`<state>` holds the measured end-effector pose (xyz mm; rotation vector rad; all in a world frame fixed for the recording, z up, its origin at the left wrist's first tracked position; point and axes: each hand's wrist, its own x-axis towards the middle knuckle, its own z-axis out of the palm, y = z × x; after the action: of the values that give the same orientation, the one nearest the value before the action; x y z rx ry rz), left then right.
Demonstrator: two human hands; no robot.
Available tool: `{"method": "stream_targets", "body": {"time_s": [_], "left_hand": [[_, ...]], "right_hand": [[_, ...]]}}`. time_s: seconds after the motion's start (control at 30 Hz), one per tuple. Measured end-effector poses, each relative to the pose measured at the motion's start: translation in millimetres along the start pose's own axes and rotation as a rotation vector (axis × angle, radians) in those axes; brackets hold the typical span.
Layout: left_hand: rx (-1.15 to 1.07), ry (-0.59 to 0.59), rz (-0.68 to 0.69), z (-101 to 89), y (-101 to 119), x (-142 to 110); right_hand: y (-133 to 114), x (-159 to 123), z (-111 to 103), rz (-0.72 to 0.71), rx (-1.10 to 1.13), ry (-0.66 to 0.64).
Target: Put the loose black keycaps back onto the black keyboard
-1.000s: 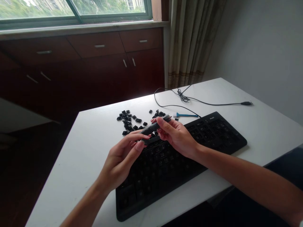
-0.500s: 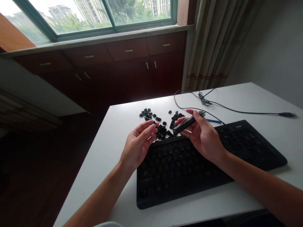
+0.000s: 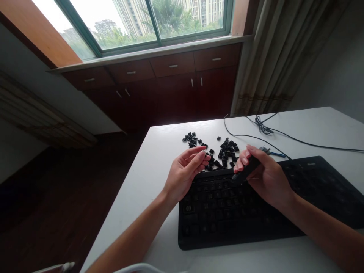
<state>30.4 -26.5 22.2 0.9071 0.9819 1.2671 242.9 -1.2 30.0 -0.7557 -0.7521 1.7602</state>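
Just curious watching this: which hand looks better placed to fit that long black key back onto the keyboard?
Probably the right hand: it grips the long black key just above the keyboard; the left hand hangs open, empty.

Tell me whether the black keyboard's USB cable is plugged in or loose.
Cannot tell: the black keyboard lies on the white table, and its cable runs off the right edge.

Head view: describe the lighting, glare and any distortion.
Head view: daylight through the window is overexposed at upper left; the cabinets and black keyboard sit dim, key detail lost; the white table is evenly lit; wide-angle bending curves the window frame; the hands are sharp enough.
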Motion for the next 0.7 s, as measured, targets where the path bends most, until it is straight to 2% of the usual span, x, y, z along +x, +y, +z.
{"method": "stream_targets", "body": {"time_s": [0.13,0.37,0.53,0.7], "left_hand": [[0.041,-0.031,0.035,2.2,-0.8,-2.2],[0.005,-0.114,-0.066,1.7,-3.9,-2.3],[0.12,-0.147,-0.036,2.0,-1.8,-4.1],[0.24,-0.17,0.032,4.7,0.0,-5.7]], "right_hand": [[-3.4,-1.4,0.0,0.003,0.005,-0.034],[-5.8,-1.0,-1.8,-0.003,0.045,-0.077],[-5.5,-6.1,2.6,-0.044,-0.002,-0.116],[-1.1,-8.0,5.6,-0.086,-0.082,-0.017]]}}
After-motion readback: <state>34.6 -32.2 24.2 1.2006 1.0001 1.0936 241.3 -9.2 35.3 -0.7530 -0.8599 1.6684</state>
